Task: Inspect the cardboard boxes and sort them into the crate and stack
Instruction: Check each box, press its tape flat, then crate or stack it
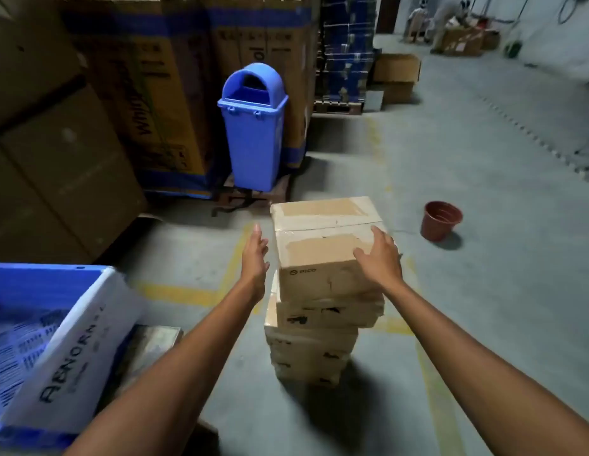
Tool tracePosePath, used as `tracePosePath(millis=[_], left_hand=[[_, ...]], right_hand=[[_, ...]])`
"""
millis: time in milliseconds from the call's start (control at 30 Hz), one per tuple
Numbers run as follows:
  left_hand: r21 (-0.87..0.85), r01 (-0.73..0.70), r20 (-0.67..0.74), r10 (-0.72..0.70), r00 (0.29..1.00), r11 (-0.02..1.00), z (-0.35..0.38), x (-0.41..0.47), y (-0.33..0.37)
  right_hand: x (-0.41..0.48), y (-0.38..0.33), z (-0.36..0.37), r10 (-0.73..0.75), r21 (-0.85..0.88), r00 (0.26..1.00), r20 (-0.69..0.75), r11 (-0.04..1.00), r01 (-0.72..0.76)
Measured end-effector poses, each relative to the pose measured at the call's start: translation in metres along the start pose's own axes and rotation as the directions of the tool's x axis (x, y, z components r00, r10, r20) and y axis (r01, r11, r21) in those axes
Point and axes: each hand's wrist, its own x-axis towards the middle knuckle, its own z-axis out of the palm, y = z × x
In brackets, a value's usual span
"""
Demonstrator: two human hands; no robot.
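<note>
The top box [329,251] sits in the middle of the frame, on a stack [312,343] of more brown boxes like it. The stack stands on the floor and looks a bit crooked.

My right hand [380,261] lies on the box's right top edge, fingers spread and straight. My left hand [255,261] is flat and open just beside the box's left side, not touching it. I grip nothing yet.

The box is stiff cardboard with tape on top. I guess it is light. Its sides look smooth, so I should press on both sides and lift straight up, or the boxes under it may tip.

The blue crate [72,350] is at the lower left. I see only its holey bottom, no box in it. A blue bin [253,126] stands at the upper middle and a red-brown pot [441,220] at the right; I cannot tell what they hold.
</note>
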Motion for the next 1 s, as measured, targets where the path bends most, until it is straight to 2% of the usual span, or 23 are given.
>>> tracePosePath(millis=[100,167,233,333,467,633,800,1000], left_hand=[[0.042,0.069,-0.077,-0.066,0.995,0.997,0.011,0.019,-0.012],[0.138,0.122,-0.118,-0.106,0.987,0.983,0.015,0.031,-0.022],[0.264,0.216,-0.173,-0.175,0.969,0.94,0.021,0.038,-0.031],[0.355,0.294,-0.227,-0.223,0.948,0.887,0.027,0.042,-0.045],[0.388,0.181,-0.178,-0.119,0.977,0.904,0.031,0.042,-0.048],[0.365,0.021,-0.235,0.07,0.969,0.931,0.012,0.038,-0.028],[0.309,-0.152,-0.416,0.277,0.866,0.939,-0.019,0.021,0.021],[0.335,-0.299,-0.561,0.444,0.699,0.893,-0.108,-0.026,0.085]], right_hand=[[0.02,0.02,-0.006,0.236,0.08,0.968,-0.081,0.97,-0.23],[0.029,0.028,-0.006,0.377,0.164,0.924,-0.064,0.917,-0.363],[0.038,0.034,-0.002,0.468,0.259,0.884,0.016,0.852,-0.456],[0.045,0.042,0.008,0.516,0.285,0.847,0.127,0.799,-0.529],[0.039,0.036,0.01,0.517,0.283,0.853,0.069,0.81,-0.514],[0.029,0.019,0.014,0.478,0.325,0.878,-0.008,0.832,-0.45],[0.011,-0.038,0.033,0.399,0.526,0.913,-0.086,0.796,-0.298],[-0.031,-0.139,0.062,0.264,0.639,0.96,-0.096,0.755,-0.144]])
